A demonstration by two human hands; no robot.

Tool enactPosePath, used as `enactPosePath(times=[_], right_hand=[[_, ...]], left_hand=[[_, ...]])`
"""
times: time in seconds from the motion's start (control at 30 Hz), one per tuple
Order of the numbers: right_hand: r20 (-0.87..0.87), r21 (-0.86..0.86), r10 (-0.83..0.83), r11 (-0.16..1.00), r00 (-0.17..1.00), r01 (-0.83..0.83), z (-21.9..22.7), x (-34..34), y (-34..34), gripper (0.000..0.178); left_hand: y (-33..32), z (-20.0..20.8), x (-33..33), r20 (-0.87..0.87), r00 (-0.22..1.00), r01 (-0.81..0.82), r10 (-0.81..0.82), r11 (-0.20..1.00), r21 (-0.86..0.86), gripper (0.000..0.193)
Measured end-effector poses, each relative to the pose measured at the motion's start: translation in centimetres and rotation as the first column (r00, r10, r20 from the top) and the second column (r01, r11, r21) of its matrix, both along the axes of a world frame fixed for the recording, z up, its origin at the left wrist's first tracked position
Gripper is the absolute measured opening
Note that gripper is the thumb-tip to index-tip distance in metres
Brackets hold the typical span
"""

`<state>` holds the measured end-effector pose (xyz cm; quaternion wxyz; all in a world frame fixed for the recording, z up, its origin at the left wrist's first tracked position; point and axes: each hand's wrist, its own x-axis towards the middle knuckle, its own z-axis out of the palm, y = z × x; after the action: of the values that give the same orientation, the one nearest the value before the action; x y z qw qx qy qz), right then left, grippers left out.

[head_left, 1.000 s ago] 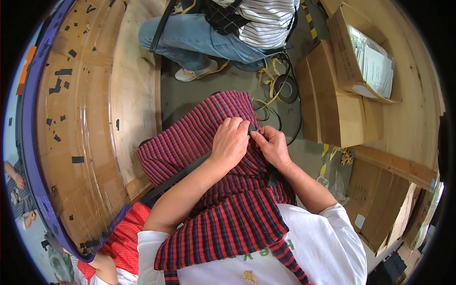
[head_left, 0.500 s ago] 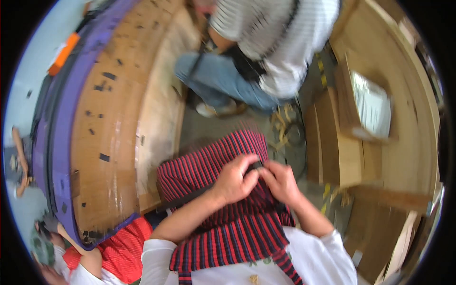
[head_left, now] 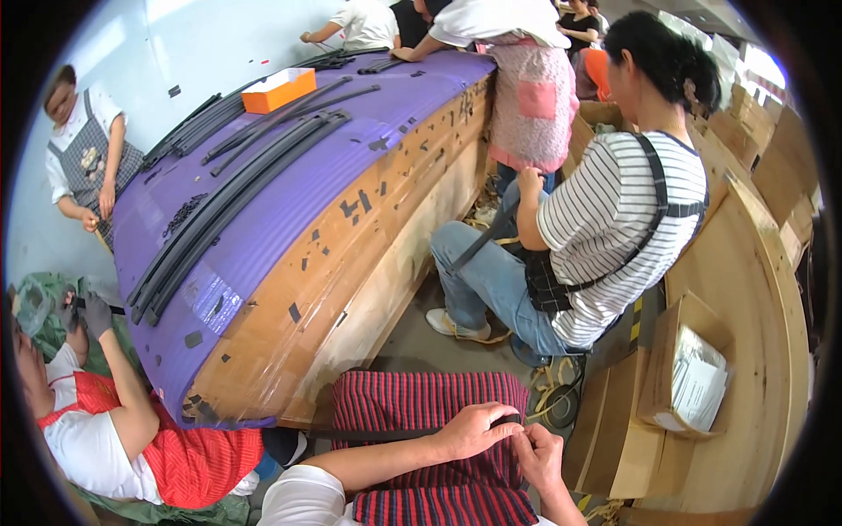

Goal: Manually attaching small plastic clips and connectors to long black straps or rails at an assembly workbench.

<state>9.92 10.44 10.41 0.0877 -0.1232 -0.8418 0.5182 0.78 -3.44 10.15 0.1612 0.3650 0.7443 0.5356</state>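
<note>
Over my lap, covered by a red-and-black striped apron, both hands are close together. My left hand is closed around a long flat black strip, which stretches from it toward the left, past the table's corner. The strip's end curls up between thumb and fingers. My right hand pinches at that same end, its fingertips touching the strip beside the left thumb. Any small piece inside the right fingertips is hidden.
A purple-covered table at the left carries black strips and an orange box. Ahead, a seated co-worker also holds a black strip. Another in red sits at left. A carton of papers stands at right.
The view has tilted upward, showing more table and several co-workers. My hands sit lower in the picture, still together on the black strip.
</note>
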Motion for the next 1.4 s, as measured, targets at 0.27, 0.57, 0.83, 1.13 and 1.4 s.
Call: enactPosePath(times=[0.27,0.57,0.83,1.13,1.4], right_hand=[[0.051,-0.132,0.022,0.991,0.998,-0.015,1.4,-0.8,-0.7,0.025],[-0.021,-0.031,0.087,0.996,0.996,-0.087,0.8,-0.5,-1.2,0.014],[0.002,0.415,-0.038,0.909,0.999,0.034,-4.9,-1.1,1.8,0.018],[0.358,-0.349,-0.139,0.897,0.923,0.271,-8.1,2.2,5.1,0.016],[0.207,-0.730,-0.168,0.630,0.964,0.266,-7.4,2.8,4.0,0.013]], left_hand=[[-0.7,0.6,-0.2,0.013,0.999,-0.031,0.031,0.999,0.011,0.038],[-0.9,-0.1,0.0,-0.056,0.998,-0.031,0.035,0.997,0.067,0.041],[-1.0,0.5,1.8,-0.200,0.979,-0.037,0.048,0.998,0.060,0.035],[2.4,-2.8,2.2,-0.091,0.990,0.091,-0.107,0.983,-0.161,0.044],[4.9,-6.5,1.6,-0.066,0.960,0.231,-0.270,0.908,-0.350,0.035]])
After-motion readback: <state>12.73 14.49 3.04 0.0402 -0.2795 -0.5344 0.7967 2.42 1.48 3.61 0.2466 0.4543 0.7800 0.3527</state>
